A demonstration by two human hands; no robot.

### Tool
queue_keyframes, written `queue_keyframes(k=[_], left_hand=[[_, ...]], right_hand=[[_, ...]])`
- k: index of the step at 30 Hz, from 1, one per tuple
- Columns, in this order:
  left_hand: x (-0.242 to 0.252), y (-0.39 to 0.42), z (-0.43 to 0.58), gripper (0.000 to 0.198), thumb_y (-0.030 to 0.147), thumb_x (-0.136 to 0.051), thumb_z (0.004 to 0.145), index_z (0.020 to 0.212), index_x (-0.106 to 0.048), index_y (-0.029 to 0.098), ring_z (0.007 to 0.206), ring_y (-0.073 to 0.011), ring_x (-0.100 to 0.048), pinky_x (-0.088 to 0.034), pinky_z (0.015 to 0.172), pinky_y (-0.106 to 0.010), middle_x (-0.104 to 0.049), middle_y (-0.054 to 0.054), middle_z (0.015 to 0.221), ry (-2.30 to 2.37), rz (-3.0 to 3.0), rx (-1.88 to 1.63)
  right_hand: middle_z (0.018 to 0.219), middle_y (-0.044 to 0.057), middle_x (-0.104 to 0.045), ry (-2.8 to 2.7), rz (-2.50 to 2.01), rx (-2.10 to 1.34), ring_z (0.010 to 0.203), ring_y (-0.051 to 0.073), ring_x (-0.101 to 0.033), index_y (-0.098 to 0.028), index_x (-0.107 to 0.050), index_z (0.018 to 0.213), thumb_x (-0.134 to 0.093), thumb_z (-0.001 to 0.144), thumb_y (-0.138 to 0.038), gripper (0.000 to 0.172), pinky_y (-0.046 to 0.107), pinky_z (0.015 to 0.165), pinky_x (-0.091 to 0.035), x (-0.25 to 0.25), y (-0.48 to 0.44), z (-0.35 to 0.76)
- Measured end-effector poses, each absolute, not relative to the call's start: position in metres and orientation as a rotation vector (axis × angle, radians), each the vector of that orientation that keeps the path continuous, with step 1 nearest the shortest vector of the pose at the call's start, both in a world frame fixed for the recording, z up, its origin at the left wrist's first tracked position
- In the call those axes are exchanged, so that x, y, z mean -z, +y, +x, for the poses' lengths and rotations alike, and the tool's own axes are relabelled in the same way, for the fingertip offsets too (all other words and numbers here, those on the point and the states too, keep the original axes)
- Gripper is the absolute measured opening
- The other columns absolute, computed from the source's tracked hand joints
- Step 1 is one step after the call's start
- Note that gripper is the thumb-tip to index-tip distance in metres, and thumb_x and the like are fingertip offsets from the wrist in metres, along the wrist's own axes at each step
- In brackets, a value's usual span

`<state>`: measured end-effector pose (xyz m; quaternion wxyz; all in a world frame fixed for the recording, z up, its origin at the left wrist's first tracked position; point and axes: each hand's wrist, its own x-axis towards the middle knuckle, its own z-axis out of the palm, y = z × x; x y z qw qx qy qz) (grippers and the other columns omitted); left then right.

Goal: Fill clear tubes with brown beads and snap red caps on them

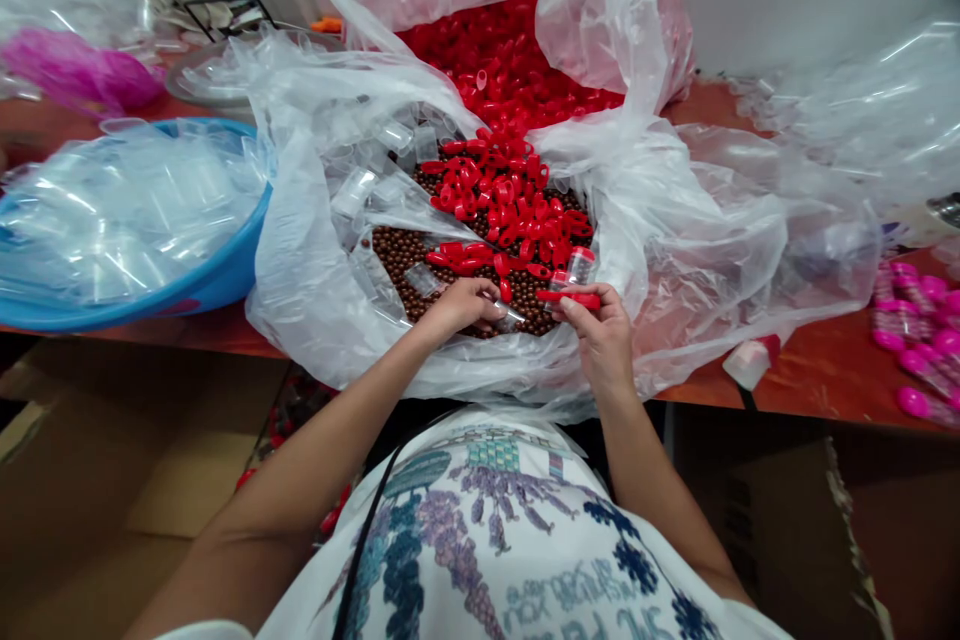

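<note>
My left hand (474,304) is closed on a small clear plastic tube (510,316), low over the brown beads. Between the thumb and fingers of my right hand (602,325) is a red plastic cap (574,301), lying level. A clear tube with a red end (581,265) rests just beyond the right hand. Under both hands, small round brown beads (401,265) fill an open white plastic bag (300,320). Loose red caps (499,190) are heaped on the beads, and clear tubes (356,190) lie at the left inside the bag.
Behind stands a second clear bag full of red caps (480,50). On the left a blue basin (225,285) holds many clear tubes. Pink-capped tubes (915,320) lie at the right on the reddish table (817,385). Cardboard boxes (180,480) stand below the table edge.
</note>
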<state>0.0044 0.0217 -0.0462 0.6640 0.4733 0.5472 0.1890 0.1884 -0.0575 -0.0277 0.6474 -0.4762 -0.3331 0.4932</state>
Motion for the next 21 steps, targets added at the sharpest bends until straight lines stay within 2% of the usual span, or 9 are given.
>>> queue_keyframes(k=[4,8,11,16,19,21], left_hand=[[0.043,0.020,0.003,0.031,0.018,-0.079,0.054,0.076,-0.057,0.013,0.054,-0.0111,-0.059,-0.053,0.052,-0.024,-0.060,0.000,0.063,1.134,0.932,-0.377],[0.043,0.017,-0.001,0.033,0.019,-0.079,0.058,0.082,-0.056,0.013,0.058,-0.0134,-0.063,-0.054,0.054,-0.024,-0.062,-0.002,0.066,1.055,0.837,-0.384],[0.041,0.014,-0.004,0.034,0.015,-0.080,0.058,0.084,-0.057,0.013,0.063,-0.0147,-0.065,-0.056,0.059,-0.026,-0.062,-0.002,0.069,1.007,0.762,-0.443],[0.033,0.006,-0.010,0.047,0.011,-0.078,0.061,0.105,-0.061,0.015,0.077,-0.0185,-0.068,-0.057,0.070,-0.028,-0.066,-0.008,0.095,0.871,0.649,-0.494],[0.028,-0.002,-0.014,0.042,0.010,-0.075,0.064,0.105,-0.064,0.014,0.083,-0.0192,-0.068,-0.056,0.074,-0.026,-0.066,-0.009,0.100,0.811,0.620,-0.510],[0.025,-0.008,-0.017,0.038,0.011,-0.074,0.067,0.104,-0.065,0.014,0.086,-0.0193,-0.068,-0.056,0.076,-0.026,-0.066,-0.009,0.102,0.799,0.631,-0.532]], right_hand=[[0.088,-0.002,-0.063,-0.791,-1.127,-1.080,0.072,0.010,-0.062,-0.020,-0.055,0.081,-0.075,0.066,-0.024,0.026,0.024,0.066,-0.053,0.030,-0.058,0.189],[0.081,-0.002,-0.065,-0.782,-1.176,-1.092,0.064,0.010,-0.061,-0.021,-0.058,0.093,-0.072,0.071,-0.029,0.027,0.023,0.059,-0.052,0.027,-0.059,0.188],[0.081,0.000,-0.067,-0.808,-1.232,-1.074,0.062,0.010,-0.060,-0.020,-0.063,0.096,-0.069,0.074,-0.032,0.026,0.024,0.058,-0.052,0.026,-0.059,0.188],[0.095,0.002,-0.069,-0.762,-1.207,-1.137,0.074,0.011,-0.062,-0.021,-0.067,0.105,-0.066,0.077,-0.033,0.030,0.029,0.073,-0.054,0.030,-0.057,0.184],[0.105,0.001,-0.068,-0.751,-1.150,-1.238,0.084,0.012,-0.064,-0.024,-0.066,0.108,-0.070,0.074,-0.031,0.035,0.031,0.084,-0.053,0.032,-0.054,0.180],[0.108,0.000,-0.067,-0.764,-1.121,-1.269,0.086,0.012,-0.064,-0.025,-0.065,0.108,-0.071,0.073,-0.032,0.036,0.031,0.085,-0.053,0.031,-0.053,0.175]])
